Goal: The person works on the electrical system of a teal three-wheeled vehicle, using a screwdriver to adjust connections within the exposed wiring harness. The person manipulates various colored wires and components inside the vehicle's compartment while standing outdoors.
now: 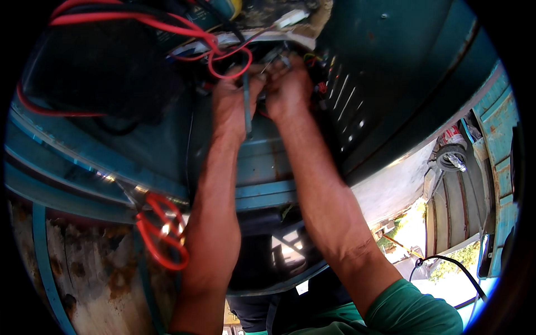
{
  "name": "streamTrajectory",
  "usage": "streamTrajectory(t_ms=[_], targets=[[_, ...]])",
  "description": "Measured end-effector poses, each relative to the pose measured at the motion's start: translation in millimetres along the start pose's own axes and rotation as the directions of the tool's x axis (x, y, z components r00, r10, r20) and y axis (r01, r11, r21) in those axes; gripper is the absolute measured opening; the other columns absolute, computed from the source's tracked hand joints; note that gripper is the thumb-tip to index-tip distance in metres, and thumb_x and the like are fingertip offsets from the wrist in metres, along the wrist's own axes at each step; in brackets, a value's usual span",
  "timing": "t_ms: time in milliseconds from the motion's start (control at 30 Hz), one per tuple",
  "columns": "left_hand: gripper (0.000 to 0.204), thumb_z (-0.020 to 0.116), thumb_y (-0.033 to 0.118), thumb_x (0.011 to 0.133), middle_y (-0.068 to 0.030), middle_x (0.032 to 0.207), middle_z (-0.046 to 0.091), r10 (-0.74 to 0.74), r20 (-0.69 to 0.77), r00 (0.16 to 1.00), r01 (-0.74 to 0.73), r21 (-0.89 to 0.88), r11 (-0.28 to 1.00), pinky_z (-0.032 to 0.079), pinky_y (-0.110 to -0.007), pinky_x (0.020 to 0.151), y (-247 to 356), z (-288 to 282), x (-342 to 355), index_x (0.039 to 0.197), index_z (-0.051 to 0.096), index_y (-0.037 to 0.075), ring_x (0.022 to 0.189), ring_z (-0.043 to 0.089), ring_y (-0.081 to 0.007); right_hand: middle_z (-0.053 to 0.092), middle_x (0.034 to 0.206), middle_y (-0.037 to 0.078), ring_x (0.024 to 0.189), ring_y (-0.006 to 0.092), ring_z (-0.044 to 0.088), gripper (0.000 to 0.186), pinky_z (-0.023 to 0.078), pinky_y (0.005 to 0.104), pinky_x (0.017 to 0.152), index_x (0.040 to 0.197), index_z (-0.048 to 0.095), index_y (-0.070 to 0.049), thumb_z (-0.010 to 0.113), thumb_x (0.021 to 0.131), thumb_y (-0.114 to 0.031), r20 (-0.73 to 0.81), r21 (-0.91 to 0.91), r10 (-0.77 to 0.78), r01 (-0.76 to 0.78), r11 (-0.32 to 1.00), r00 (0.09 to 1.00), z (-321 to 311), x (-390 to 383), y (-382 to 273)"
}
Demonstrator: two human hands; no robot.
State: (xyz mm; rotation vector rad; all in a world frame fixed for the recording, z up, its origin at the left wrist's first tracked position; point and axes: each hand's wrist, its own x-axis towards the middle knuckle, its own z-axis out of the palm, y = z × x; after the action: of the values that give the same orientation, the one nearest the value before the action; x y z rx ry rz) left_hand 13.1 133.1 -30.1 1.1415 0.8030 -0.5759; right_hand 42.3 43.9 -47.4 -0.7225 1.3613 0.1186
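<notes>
Both my hands reach deep into a teal metal housing and meet at its far end, among small wires and metal parts. My left hand [234, 100] is closed, and a thin grey-green rod [247, 111] runs along its thumb side, pointing toward me. Close beside it, my right hand [289, 89] is closed with its fingertips pinched at a small shiny metal piece [285, 58]. Blur and shadow hide what exactly the right fingers grip. A loop of red cable [230, 75] hangs just over the left hand's fingers.
Red-handled scissors [162, 231] lie on the teal ledge left of my left forearm. A black box-like object [100, 72] and thick red cables [128, 17] occupy the upper left. A white connector [291, 18] sits beyond my hands. At right rises a slotted dark teal panel [402, 72].
</notes>
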Motion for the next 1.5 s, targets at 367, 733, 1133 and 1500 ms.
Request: streamTrajectory(t_ms=[367, 733, 1133, 1500], targets=[[0.018, 0.062, 0.01, 0.077, 0.0017, 0.065, 0.055, -0.073, 0.021, 0.997, 0.072, 0.04, 0.997, 0.03, -0.023, 0.045, 12, -6, -7, 0.093, 0.068, 0.004, 0.051, 0.041, -0.0049, 0.055, 0.081, 0.008, 0.073, 0.0202, 0.056, 0.022, 0.045, 0.0307, 0.062, 0.099, 0.053, -0.006, 0.052, 0.087, -0.024, 0.638, -0.529, -0.498, 0.805, 0.269, 0.587, -45, 55, 21], [0.02, 0.06, 0.01, 0.078, 0.0043, 0.068, 0.055, -0.01, 0.014, 1.0, 0.011, -0.008, 1.0, 0.03, -0.022, 0.048, 1, -9, -3, 0.096, 0.07, 0.005, 0.055, 0.04, -0.0036, 0.055, 0.085, 0.011, 0.075, 0.0213, 0.055, 0.028, 0.045, 0.0332, 0.068, 0.102, 0.052, -0.003, 0.052, 0.086, -0.025, 0.594, -0.39, -0.459, 0.735, 0.554, 0.661, -42, 54, 21], [0.02, 0.06, 0.009, 0.078, 0.0053, 0.069, 0.055, -0.014, 0.005, 1.0, 0.014, -0.005, 1.0, 0.032, -0.022, 0.051, 1, -8, -3, 0.094, 0.07, 0.005, 0.058, 0.042, -0.0033, 0.054, 0.084, 0.011, 0.075, 0.022, 0.055, 0.03, 0.045, 0.0326, 0.067, 0.103, 0.052, -0.001, 0.052, 0.084, -0.024, 0.552, -0.362, -0.449, 0.687, 0.63, 0.703, -44, 56, 23], [0.02, 0.061, 0.009, 0.077, 0.0077, 0.067, 0.052, -0.036, 0.01, 0.999, 0.036, 0.001, 0.999, 0.03, -0.021, 0.052, 4, -8, -4, 0.094, 0.071, 0.006, 0.059, 0.041, -0.0028, 0.054, 0.079, 0.01, 0.07, 0.0211, 0.057, 0.028, 0.046, 0.0313, 0.062, 0.101, 0.052, 0.0, 0.052, 0.084, -0.022, 0.641, -0.458, -0.537, 0.834, 0.307, 0.549, -41, 52, 23]])
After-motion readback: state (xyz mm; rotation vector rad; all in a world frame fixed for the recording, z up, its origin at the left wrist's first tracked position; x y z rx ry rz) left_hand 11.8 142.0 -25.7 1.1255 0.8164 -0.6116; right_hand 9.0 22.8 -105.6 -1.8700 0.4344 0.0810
